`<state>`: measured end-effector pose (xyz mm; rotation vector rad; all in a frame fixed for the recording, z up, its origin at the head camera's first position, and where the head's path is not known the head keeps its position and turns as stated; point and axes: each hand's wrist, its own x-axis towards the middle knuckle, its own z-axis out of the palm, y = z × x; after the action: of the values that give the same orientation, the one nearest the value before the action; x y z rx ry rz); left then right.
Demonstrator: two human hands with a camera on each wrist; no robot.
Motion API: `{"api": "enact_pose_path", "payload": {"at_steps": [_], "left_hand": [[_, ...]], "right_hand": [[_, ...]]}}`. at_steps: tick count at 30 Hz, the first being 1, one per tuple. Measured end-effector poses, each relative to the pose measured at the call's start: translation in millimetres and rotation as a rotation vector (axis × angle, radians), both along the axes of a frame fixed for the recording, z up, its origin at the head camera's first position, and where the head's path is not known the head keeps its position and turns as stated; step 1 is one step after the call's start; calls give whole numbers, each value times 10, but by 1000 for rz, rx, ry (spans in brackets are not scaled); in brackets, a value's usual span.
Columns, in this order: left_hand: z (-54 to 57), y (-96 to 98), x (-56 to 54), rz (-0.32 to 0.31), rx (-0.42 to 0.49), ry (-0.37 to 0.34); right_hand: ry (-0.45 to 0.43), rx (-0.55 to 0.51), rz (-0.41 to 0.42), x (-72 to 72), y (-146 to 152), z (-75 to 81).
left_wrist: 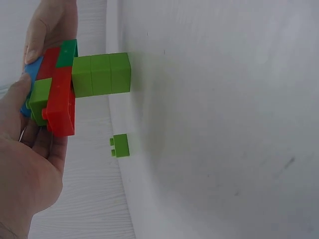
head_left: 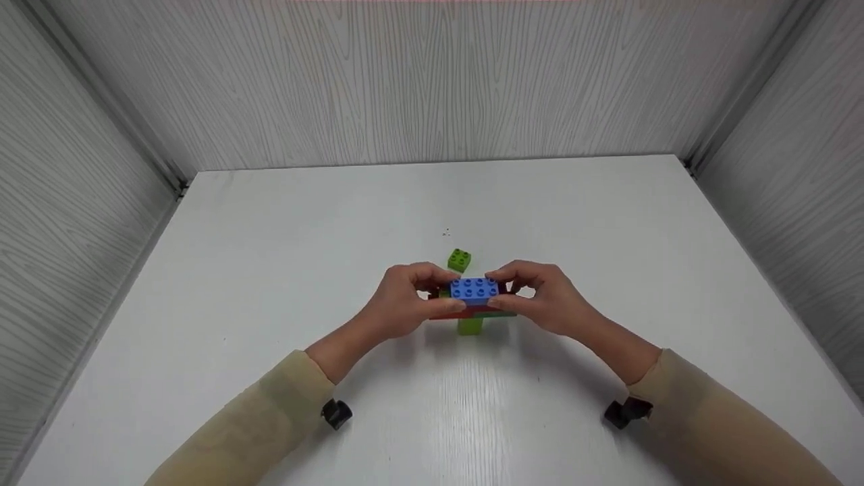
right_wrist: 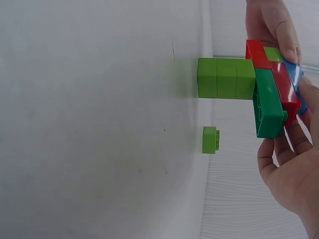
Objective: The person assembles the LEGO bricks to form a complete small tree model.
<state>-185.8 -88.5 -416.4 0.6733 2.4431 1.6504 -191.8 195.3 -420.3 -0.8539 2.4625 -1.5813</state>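
Observation:
A blue toy building brick (head_left: pixel 474 290), studs up, tops a small stacked structure. My left hand (head_left: pixel 405 300) pinches its left end between thumb and fingers, while my right hand (head_left: pixel 545 297) pinches the right end. Directly under the blue brick lie a dark red brick (right_wrist: pixel 285 84) and a small light green brick (left_wrist: pixel 41 97). Below those, a bright red brick (left_wrist: pixel 61 109) and a dark green brick (right_wrist: pixel 269 109) sit side by side, jutting out both ways. A column of three light green bricks (left_wrist: pixel 101 74) carries everything from the table.
Just beyond the structure, a loose light green brick (head_left: pixel 460 260) lies on the white table (head_left: pixel 290 236), studs up. Wood-grain panels (head_left: pixel 432 81) enclose the table at the back and both sides.

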Motion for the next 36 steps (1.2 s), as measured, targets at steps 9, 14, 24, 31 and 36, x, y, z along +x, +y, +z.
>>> {"api": "enact_pose_path", "payload": {"at_steps": [9,14,24,31,36], "left_hand": [[4,3,41,-13,3,15],[-3,-2,49,-8,-2,24],[-1,4,47,-7,-2,38],[-22,2,44,-14,11,38],[-36,-5,37,-22,7,46]], "right_hand": [[8,2,-4,10,-10,0],[11,-11,-5,7,-20,-18],[25,-5,-1,7,-22,-11],[21,-21,6,-8,-9,-37],[22,-26,11,-16,-10,-50]]}}
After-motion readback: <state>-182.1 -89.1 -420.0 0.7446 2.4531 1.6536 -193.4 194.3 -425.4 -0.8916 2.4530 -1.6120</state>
